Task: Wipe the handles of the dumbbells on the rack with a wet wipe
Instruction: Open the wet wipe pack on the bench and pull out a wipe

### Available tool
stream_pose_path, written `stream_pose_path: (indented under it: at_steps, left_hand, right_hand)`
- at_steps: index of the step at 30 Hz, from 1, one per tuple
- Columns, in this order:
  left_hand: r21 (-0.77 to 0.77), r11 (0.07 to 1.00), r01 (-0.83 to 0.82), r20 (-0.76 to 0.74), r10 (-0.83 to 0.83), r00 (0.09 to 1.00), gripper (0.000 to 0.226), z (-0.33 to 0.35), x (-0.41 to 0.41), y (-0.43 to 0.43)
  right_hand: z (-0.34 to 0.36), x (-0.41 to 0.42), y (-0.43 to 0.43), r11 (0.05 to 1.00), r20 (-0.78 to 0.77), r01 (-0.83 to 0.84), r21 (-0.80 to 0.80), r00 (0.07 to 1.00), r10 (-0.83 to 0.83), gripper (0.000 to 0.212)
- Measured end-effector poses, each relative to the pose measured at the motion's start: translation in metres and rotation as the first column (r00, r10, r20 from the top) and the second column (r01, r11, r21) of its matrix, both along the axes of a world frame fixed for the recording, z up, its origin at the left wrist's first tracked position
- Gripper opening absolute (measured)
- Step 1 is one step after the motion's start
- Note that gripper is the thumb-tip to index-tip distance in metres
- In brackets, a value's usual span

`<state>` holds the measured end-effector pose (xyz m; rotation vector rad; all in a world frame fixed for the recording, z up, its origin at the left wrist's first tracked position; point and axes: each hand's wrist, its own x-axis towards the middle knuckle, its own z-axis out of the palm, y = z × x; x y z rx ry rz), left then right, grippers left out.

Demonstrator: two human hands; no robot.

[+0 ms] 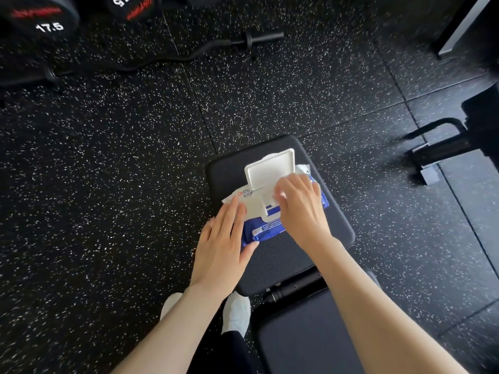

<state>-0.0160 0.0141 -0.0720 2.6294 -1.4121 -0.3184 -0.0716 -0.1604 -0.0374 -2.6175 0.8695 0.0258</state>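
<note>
On my feed the wet wipe pack (pixel 270 228) sits near dead centre on the black bench pad (pixel 297 255), with its white lid (pixel 270 168) flipped open toward 12 o'clock. The left hand (pixel 221 238) lies flat on the pack's 9 o'clock end, fingers straight, pressing down. The right hand (pixel 299 206) is over the opening with its fingers curled in, but I can't tell if they've got a wipe. The dumbbells (pixel 40 36) are way off at 11 o'clock.
</note>
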Motion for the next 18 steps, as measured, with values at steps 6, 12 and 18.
stream_pose_path:
  at_steps: [6, 12, 18]
  left_hand:
    - [0.012, 1.000, 0.001, -0.035, 0.000, 0.999, 0.071, 0.001, -0.001, -0.002]
    - [-0.037, 0.999, -0.024, -0.079, 0.021, 0.997, 0.072, 0.012, -0.003, 0.001]
    - [-0.132, 0.979, 0.154, -0.074, -0.164, 0.984, 0.084, 0.026, -0.018, -0.022]
  right_hand:
    - [0.031, -0.015, 0.019, 0.913, 0.309, 0.220, 0.343, 0.891, -0.331, 0.008]
    - [0.057, -0.034, 0.015, 0.844, 0.443, 0.336, 0.418, 0.736, -0.512, 0.010]
    - [0.066, -0.063, 0.002, 0.800, 0.405, 0.465, 0.380, 0.694, -0.596, 0.028]
